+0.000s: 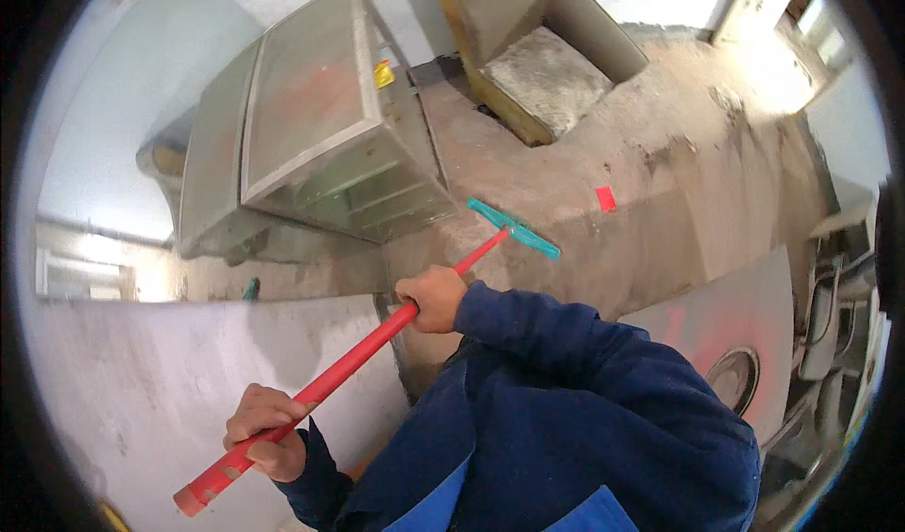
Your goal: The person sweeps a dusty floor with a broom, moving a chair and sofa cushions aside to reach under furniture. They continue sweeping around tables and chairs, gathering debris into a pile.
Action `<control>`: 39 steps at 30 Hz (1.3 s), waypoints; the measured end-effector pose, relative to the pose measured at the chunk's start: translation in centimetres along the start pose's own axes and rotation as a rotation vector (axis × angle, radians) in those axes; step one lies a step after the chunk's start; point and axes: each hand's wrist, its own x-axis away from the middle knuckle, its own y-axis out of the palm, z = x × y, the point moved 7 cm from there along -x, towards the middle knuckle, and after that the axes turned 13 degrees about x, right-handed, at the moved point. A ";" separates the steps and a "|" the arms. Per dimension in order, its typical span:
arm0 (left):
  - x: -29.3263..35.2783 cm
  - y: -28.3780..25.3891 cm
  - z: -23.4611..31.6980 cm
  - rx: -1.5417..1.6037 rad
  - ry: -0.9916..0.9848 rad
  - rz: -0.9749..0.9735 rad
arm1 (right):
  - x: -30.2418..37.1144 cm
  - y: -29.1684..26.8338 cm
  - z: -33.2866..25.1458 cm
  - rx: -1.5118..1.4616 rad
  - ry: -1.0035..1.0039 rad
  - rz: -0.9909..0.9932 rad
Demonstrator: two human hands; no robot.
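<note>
Both my hands grip the red pole of a floor squeegee (368,347) that slants from lower left to upper right. My left hand (269,428) is wrapped round the pole near its bottom end. Farther up, my right hand (436,298) is closed round the same pole, its arm reaching across my body in a dark blue sleeve. The teal squeegee head (514,229) lies on the brown, stained floor (650,249), with the lower corner of a glass-sided cabinet (311,89) to its left. A small red piece (605,198) lies on the floor to the right of the head.
A worn armchair-like seat (551,80) stands at the far side. Left of me is a white surface (217,372). At right are a pale panel with a round fitting (735,379) and several stacked chairs (830,315). A yellow item (384,74) shows at the cabinet's edge.
</note>
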 end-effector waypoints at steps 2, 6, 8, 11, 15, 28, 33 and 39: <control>-1.3 1.0 -0.6 0.046 0.027 0.079 | 0.4 -1.5 2.0 -0.098 0.069 0.196; -4.3 4.0 -1.6 0.087 -0.124 0.067 | -0.1 -9.3 7.2 -0.194 0.276 0.587; -4.9 5.5 -3.0 0.000 -0.183 -0.011 | 0.8 -14.3 10.9 -0.371 0.320 0.927; -4.4 8.4 -5.7 0.090 -0.406 -0.116 | 5.0 -21.5 13.8 -0.691 0.481 1.122; -3.8 13.6 -9.4 0.174 -0.583 -0.237 | 12.1 -24.9 18.0 -0.748 0.486 1.458; -0.3 17.0 -20.2 0.267 -0.936 -0.370 | 9.8 -24.5 18.3 -0.966 0.005 1.504; -0.2 17.0 -24.5 0.247 -1.063 -0.392 | -0.6 -20.4 24.8 -0.999 0.224 1.330; -2.7 17.8 -29.3 0.176 -1.150 -0.471 | -9.2 -5.1 33.1 -1.040 0.738 0.986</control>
